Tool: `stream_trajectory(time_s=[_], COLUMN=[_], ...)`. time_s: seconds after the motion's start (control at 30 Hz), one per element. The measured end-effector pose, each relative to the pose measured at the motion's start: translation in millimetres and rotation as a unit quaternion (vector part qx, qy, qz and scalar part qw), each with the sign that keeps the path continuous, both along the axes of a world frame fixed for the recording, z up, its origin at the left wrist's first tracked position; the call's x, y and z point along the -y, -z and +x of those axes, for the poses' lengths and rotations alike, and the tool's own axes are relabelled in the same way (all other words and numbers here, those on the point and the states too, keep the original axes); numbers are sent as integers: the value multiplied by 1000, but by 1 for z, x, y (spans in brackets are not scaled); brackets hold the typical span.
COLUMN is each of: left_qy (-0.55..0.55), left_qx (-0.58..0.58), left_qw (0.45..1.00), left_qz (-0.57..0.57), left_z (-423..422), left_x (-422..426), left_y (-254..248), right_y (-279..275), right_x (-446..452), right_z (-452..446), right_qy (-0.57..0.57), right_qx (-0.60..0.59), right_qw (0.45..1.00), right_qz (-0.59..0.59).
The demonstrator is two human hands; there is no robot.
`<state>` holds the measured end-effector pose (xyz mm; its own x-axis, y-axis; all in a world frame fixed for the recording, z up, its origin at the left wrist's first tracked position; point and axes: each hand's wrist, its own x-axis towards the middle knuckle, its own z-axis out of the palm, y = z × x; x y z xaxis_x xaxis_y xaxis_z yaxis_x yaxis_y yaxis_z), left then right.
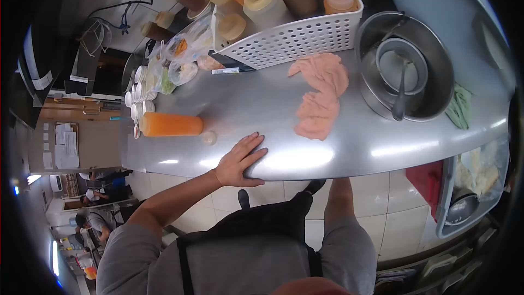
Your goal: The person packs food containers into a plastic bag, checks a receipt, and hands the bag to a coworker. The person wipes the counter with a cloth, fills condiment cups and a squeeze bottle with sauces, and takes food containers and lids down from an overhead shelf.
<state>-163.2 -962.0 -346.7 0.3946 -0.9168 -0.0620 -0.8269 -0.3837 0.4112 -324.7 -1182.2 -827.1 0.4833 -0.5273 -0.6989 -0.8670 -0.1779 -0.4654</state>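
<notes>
My left hand point(240, 159) rests flat on the front edge of the steel counter point(262, 106), fingers spread, holding nothing. Nearest to it is a small whitish round piece point(209, 137), too indistinct to name. Just beyond that is an orange-filled bottle point(172, 124); whether it stands or lies I cannot tell. A crumpled pink cloth point(322, 95) sits to the right of my left hand, apart from it. My right arm point(340, 199) hangs below the counter edge, and its hand is hidden.
A white perforated basket point(295, 41) holds several squeeze bottles. Near it lie a marker point(226, 70) and plastic bags point(183, 57). Stacked white cups point(139, 93) are at left. A metal bowl point(445, 84) holds a smaller bowl and utensils. Green cloth point(460, 108), blue bin point(447, 224); people work far left.
</notes>
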Motion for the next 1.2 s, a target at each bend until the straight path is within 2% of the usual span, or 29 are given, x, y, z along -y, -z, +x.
stream_trajectory(time_s=[0.27,0.43,0.53,0.6,0.67,0.7,0.77,0.83,0.9,0.93,0.97,1.0,1.03,1.1,1.17,1.2], left_qy=[-2,4,14,17,11,13,8,-2,-3,-19,-49,-75,-80,-33,-74,-111], left_qx=[-5,4,9,12,15,10,8,19,100,96,76,62,65,17,19,29], left_qw=[1000,999,999,999,999,998,997,995,987,988,982,971,969,975,957,951], left_qz=[-20,-32,-37,-42,-45,-53,-72,-93,-130,-122,-168,-219,-225,-221,-280,-288], left_z=[1,1,1,2,-1,-2,-3,-2,-11,-29,-41,-45,-51,-58,-56,-49], left_x=[-2,-3,-7,-9,-11,-12,-14,-13,-26,-40,-49,-56,-73,-117,-148,-162], left_y=[3,0,1,-1,1,3,2,0,4,1,-3,-8,-12,-19,-38,-48], right_y=[2,-36,-71,-102,-139,-167,-254,-347,-388,-424,-461,-483,-498,-500,-496,-494], right_x=[25,46,42,37,27,23,12,-17,-37,-48,-57,-69,-85,-130,-182,-199], right_z=[-8,-5,-32,-49,-66,-67,-49,-29,-2,16,40,63,82,119,145,155], right_qy=[-36,-79,-117,-120,-279,-278,-444,-325,-298,-305,-312,-337,-355,-352,-338,-381], right_qx=[48,123,144,138,134,127,151,213,283,296,313,344,371,465,501,491], right_qw=[998,988,981,980,949,950,880,904,866,864,862,865,858,809,758,735], right_qz=[-15,-40,-56,-73,-59,-65,81,179,286,270,247,138,26,-76,-247,-271])
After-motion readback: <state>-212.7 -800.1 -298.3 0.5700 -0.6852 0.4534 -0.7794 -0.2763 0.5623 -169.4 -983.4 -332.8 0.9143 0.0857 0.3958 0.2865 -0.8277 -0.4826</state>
